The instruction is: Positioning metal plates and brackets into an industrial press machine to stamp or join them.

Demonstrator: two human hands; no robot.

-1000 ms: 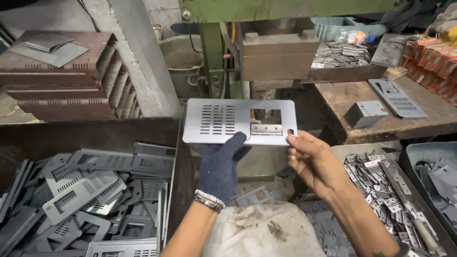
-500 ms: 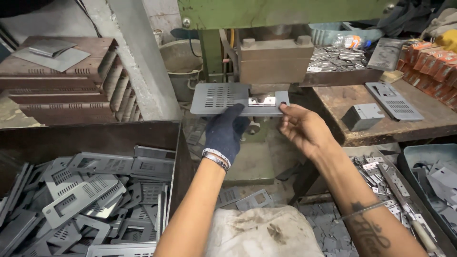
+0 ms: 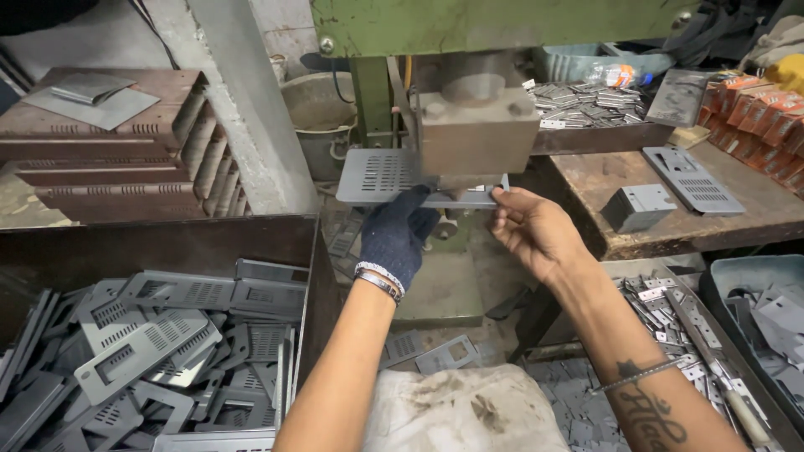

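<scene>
A grey perforated metal plate (image 3: 377,174) lies flat under the block-shaped head of the green press (image 3: 476,125). My left hand (image 3: 398,234), in a dark knit glove, grips the plate's near edge from below. My bare right hand (image 3: 536,230) pinches the plate's right near corner with its fingertips. The press head covers the middle and right part of the plate.
A bin of several similar grey plates (image 3: 159,343) sits at the lower left. Stacked brown trays (image 3: 117,159) stand at the upper left. At right, a wooden bench (image 3: 754,209) holds a small metal box (image 3: 638,206) and another plate (image 3: 691,177). Small brackets (image 3: 670,310) lie below it.
Both hands have carried the plate away from me and slid it flat under the press head; a second ago it was held up tilted toward me.
</scene>
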